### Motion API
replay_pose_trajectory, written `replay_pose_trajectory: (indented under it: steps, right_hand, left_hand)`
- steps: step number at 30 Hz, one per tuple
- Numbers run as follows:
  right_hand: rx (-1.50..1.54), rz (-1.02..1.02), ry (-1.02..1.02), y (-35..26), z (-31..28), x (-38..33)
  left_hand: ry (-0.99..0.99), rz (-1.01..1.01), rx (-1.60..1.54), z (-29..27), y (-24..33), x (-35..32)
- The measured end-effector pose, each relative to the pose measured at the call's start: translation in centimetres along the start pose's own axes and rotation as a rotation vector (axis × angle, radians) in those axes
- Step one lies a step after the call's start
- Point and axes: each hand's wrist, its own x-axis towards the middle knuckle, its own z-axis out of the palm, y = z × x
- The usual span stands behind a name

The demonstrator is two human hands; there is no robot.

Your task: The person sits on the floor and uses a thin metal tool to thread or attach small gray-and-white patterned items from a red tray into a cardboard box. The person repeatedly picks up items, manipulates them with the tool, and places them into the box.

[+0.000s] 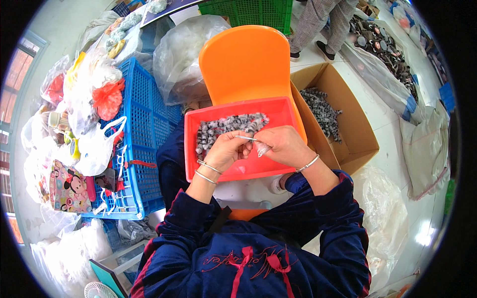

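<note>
My left hand [231,151] and my right hand [284,145] meet above a red plastic tray [278,105]. A thin metal tool [245,138] spans the gap between their fingertips. Below the right fingers hangs a whitish, wispy tuft of stuffing [262,148], pinched in that hand. The left fingers are closed at the tool's other end; whatever else they hold is hidden. Grey and black striped fuzzy pieces [218,126] lie heaped in the tray, just beyond my hands. The tray rests on the seat of an orange chair [243,59].
More striped pieces fill part of a cardboard box [360,144] on the right. A blue crate [144,174] piled with bags stands left, beside a clear bag of white stuffing [184,54]. Another person's legs [323,25] and a green crate [258,15] are beyond the chair.
</note>
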Motion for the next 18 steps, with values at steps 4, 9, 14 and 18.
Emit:
replay_pose_trajectory:
  steps: [4,9,14,18]
  right_hand:
    - [0.002,-0.041,-0.003,-0.3,-0.2,0.2]
    - [0.073,0.042,-0.062,-0.1,-0.2,0.0]
    - [0.331,0.255,-0.008,0.4,-0.5,-0.1]
    - [0.535,0.37,0.091,0.8,-0.5,-0.3]
  left_hand:
    - [0.02,-0.099,-0.057,0.0,0.3,0.2]
    - [-0.063,0.026,-0.068,-0.7,-0.4,0.4]
    - [0.031,0.157,-0.056,0.1,0.7,-0.6]
    - [0.041,0.279,-0.036,0.2,1.3,-1.2]
